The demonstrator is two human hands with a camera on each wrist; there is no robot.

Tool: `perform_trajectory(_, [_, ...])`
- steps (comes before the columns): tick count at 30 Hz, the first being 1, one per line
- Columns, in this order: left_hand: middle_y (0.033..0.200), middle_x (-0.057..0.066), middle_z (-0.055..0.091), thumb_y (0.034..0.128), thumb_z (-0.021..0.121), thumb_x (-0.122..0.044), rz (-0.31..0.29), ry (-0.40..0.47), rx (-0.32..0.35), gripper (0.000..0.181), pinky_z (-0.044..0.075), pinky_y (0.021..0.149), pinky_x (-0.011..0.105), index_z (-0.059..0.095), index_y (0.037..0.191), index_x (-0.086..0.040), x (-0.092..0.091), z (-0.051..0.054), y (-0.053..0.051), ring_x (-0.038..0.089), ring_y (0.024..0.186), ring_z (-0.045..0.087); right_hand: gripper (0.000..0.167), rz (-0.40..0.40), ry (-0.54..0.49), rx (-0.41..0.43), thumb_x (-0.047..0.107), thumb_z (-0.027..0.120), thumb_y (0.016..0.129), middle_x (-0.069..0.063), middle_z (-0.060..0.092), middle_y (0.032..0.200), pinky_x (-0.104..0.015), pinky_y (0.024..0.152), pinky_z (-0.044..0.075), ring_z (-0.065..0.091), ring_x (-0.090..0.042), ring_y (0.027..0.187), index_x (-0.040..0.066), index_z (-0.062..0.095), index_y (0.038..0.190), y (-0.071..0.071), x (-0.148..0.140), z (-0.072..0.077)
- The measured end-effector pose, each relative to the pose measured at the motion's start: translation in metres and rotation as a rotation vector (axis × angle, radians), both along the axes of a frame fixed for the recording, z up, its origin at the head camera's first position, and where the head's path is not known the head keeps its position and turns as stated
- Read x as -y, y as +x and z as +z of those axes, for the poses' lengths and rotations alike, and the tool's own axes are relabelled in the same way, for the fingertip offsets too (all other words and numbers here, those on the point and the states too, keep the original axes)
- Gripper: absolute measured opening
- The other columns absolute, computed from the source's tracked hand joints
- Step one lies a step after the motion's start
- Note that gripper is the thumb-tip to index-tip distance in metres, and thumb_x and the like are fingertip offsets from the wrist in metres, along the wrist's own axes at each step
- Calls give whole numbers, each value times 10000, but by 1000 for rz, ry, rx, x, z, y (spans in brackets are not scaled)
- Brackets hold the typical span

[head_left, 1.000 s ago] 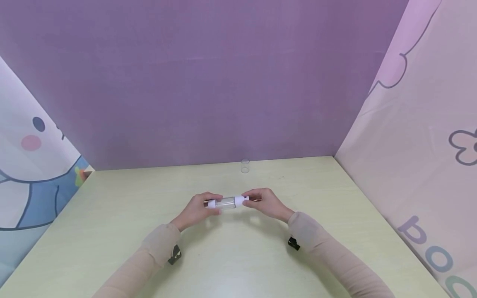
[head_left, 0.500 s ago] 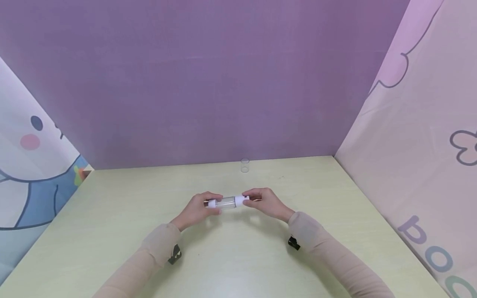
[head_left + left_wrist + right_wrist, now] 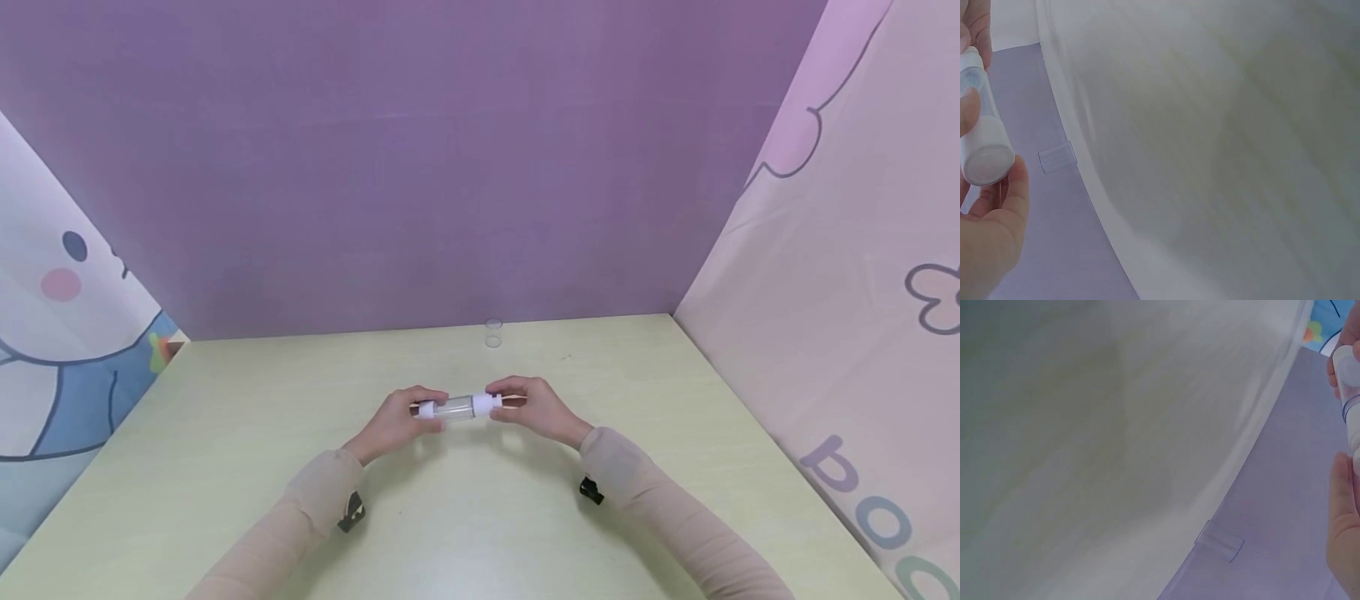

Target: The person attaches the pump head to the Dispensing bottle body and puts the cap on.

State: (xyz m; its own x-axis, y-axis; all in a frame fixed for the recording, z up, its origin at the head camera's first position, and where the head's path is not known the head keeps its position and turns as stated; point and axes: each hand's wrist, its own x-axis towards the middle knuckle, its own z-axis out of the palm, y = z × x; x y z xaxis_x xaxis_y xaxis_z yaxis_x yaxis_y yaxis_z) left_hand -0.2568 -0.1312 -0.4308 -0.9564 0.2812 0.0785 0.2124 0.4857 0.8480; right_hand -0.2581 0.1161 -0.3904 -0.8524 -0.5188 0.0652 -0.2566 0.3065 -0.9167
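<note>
A slim pump bottle (image 3: 456,408) with a clear barrel and white ends lies sideways between both hands, above the table. My left hand (image 3: 397,423) grips its white base, thumb below and fingers above. At the other end, the fingers and thumb of my right hand (image 3: 542,410) span the white pump head. The left wrist view shows the bottle's round base (image 3: 989,164) near the left edge. The right wrist view catches only part of the bottle (image 3: 1352,422), so the right fingers' contact is partly hidden.
A clear, tube-shaped cap (image 3: 492,335) stands near the back edge of the pale table (image 3: 262,400). Behind it rises a purple backdrop (image 3: 420,167). Printed panels (image 3: 810,275) flank both sides.
My right fingers and thumb have spread slightly apart around the pump head, showing more of its white end. The left hand, bottle and clear cap stay where they were.
</note>
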Motion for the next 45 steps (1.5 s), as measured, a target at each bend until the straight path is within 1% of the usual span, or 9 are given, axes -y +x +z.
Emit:
perform_trajectory(3, [1146, 89, 620, 746, 740, -94, 2, 0, 2, 389, 486, 894, 392, 644, 1123, -79, -1, 0, -1, 252, 1031, 580, 358, -4, -7, -3, -25, 648, 805, -225, 565, 1193, -275, 872, 502, 558, -365, 1097, -72, 574, 1152, 0, 1, -1])
perform_trajectory(10, [1157, 95, 615, 750, 734, -89, 11, -8, 17, 389, 488, 888, 394, 642, 1128, -89, -2, 1, 0, 261, 1030, 584, 329, -13, 14, -7, -32, 642, 807, -221, 578, 1176, -272, 848, 514, 572, -350, 1077, -59, 593, 1131, -1, 2, -3])
perform_trajectory(17, [1162, 96, 612, 747, 738, -101, 6, -26, 10, 391, 485, 895, 395, 646, 1127, -96, -1, 1, 0, 250, 1024, 580, 337, -16, 11, 3, -2, 658, 806, -198, 584, 1179, -276, 834, 522, 586, -321, 1066, -11, 606, 1140, -19, -2, -29])
perform_trajectory(25, [1170, 99, 607, 751, 737, -105, 4, -16, 15, 399, 482, 901, 400, 638, 1137, -84, -1, 1, 0, 253, 1038, 573, 328, -23, 29, -5, 45, 674, 807, -175, 606, 1150, -276, 805, 533, 609, -299, 1037, 15, 620, 1129, -18, -2, -29])
perform_trajectory(31, [1172, 100, 607, 747, 742, -116, 1, -8, 19, 402, 481, 901, 408, 640, 1135, -91, 0, 0, 0, 259, 1038, 573, 321, -38, 64, -12, 72, 676, 811, -165, 626, 1126, -275, 786, 540, 625, -277, 1003, 31, 629, 1126, -18, -2, -29])
perform_trajectory(36, [1161, 98, 613, 745, 740, -96, 2, -1, 21, 394, 486, 899, 396, 644, 1127, -89, 0, -1, 0, 259, 1033, 579, 320, -40, 85, -22, 109, 676, 819, -150, 642, 1094, -271, 778, 541, 634, -249, 975, 45, 631, 1130, -18, -2, -31])
perform_trajectory(41, [1177, 106, 606, 747, 734, -80, 12, -1, 31, 392, 490, 891, 392, 643, 1129, -90, -1, -2, 0, 273, 1037, 583, 318, -40, 89, -31, 128, 670, 827, -139, 652, 1055, -268, 773, 542, 637, -234, 957, 39, 630, 1130, -19, -1, -31])
perform_trajectory(45, [1190, 142, 596, 753, 720, -47, 20, -3, 34, 401, 483, 899, 420, 629, 1143, -53, -2, -1, 1, 310, 1052, 576, 318, -44, 92, -26, 134, 669, 829, -130, 655, 1039, -271, 774, 542, 638, -228, 952, 45, 631, 1132, -19, -1, -30])
